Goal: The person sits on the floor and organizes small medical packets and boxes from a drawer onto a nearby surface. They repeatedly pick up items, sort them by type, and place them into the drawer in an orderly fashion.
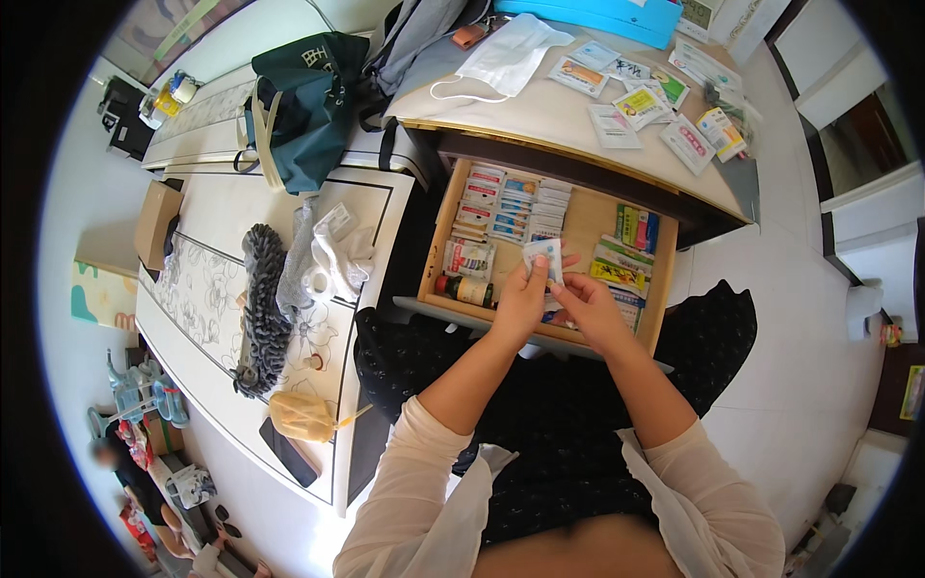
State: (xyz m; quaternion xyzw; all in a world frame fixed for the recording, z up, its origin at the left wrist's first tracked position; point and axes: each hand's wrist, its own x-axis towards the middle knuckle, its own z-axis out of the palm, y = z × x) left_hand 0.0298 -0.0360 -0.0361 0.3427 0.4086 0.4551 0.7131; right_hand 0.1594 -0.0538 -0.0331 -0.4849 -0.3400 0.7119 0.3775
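Note:
Over the open wooden drawer [593,210], my left hand [521,297] pinches a small white packet [543,250] with its thumb on top. My right hand [590,308] closes its fingertips on the packet's lower edge. Rows of small white, red and blue packets [496,204] fill the drawer's far left part. Near its front left corner lie a folded packet [469,258] and a dark bottle [466,289] with a red cap. Yellow and green packets [621,265] line the right side. My hands partly hide what lies at the drawer's front.
Above the drawer, a desktop holds a white face mask [515,53], scattered packets [639,106] and a blue box [597,17]. On the left cabinet are a dark green bag [313,106], a grey fluffy item [262,299], a yellow pouch [303,415] and a phone [287,451]. Another person [140,482] is far left.

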